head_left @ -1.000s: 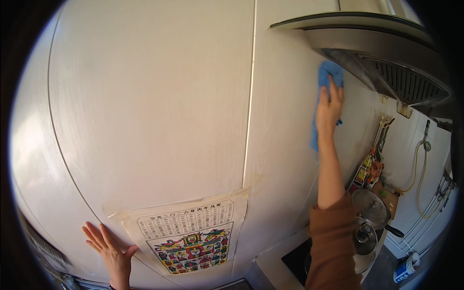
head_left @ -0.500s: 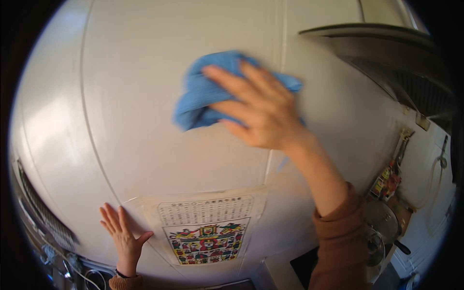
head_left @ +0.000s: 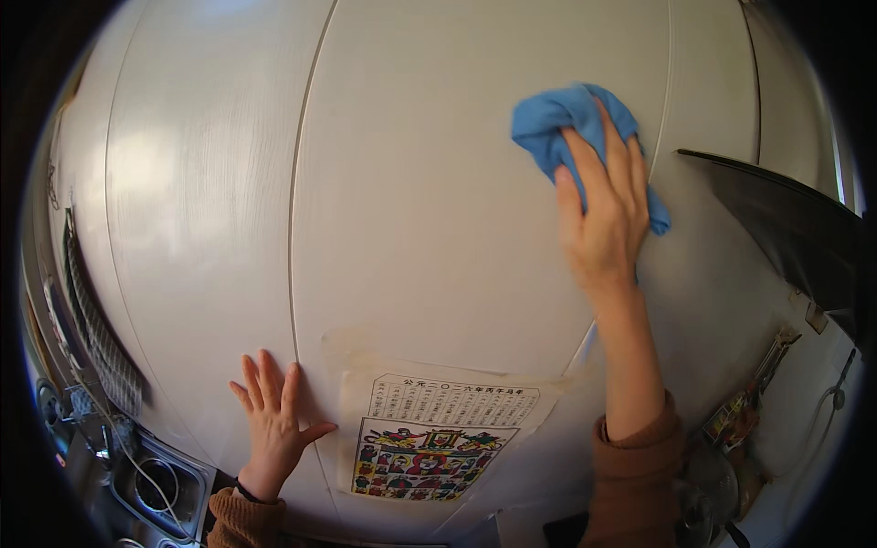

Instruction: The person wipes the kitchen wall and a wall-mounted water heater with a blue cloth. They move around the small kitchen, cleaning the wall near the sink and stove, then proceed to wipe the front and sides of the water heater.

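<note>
My right hand (head_left: 607,215) presses a crumpled blue cloth (head_left: 548,123) against the upper part of a white panelled surface (head_left: 438,228). Its fingers lie over the cloth and hide part of it. Lower down on the left, my left hand (head_left: 272,429) rests flat on the same surface, fingers apart and empty, its fingertips beside a vertical seam. Right of that hand, a colourful printed paper sheet (head_left: 438,447) is stuck on under a clear film. Both arms wear brown sleeves pushed up from the wrists.
A dark range hood (head_left: 786,219) juts out at the right. Below it, a pot lid (head_left: 713,479) shows at the lower right. A metal sink (head_left: 187,484) sits at the lower left, with a checked towel (head_left: 96,320) hanging above it.
The view has turned left, so the seams and paper sheet sit farther right. My right hand has turned more upright and moved the cloth slightly rightward along the panel. My left hand stays by its seam.
</note>
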`<state>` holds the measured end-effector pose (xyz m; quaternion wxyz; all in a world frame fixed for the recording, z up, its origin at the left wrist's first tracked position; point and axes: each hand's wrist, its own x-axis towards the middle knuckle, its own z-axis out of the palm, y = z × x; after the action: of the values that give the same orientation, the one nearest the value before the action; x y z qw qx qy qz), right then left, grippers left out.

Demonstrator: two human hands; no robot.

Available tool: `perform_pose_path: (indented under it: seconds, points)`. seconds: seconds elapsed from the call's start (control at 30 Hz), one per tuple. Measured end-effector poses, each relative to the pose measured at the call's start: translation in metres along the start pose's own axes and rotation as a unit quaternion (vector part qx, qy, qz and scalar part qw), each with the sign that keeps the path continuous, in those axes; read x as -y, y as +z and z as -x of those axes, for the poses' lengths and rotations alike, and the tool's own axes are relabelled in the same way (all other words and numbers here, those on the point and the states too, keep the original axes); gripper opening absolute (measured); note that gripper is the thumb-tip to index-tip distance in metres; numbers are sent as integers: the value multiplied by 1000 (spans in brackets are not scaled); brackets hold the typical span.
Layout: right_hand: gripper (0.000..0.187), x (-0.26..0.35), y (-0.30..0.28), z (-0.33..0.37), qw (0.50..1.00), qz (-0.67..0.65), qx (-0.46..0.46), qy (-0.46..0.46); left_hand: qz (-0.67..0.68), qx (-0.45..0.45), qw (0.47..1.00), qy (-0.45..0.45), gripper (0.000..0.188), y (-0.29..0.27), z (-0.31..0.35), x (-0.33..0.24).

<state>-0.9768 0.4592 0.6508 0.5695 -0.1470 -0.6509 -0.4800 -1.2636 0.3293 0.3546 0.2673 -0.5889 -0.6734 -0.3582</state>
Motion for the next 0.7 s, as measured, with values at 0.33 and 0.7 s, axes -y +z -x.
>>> perform_pose_path:
  seconds: [0.33,0.7]
  points:
    - [40,-38,45,-140,1000,21,8,2,-55,50,997,14,111,-28,10,11]
    - [30,-6,-17,18,989,-59,116,-69,19,-32,998,-43,118,-11,22,27]
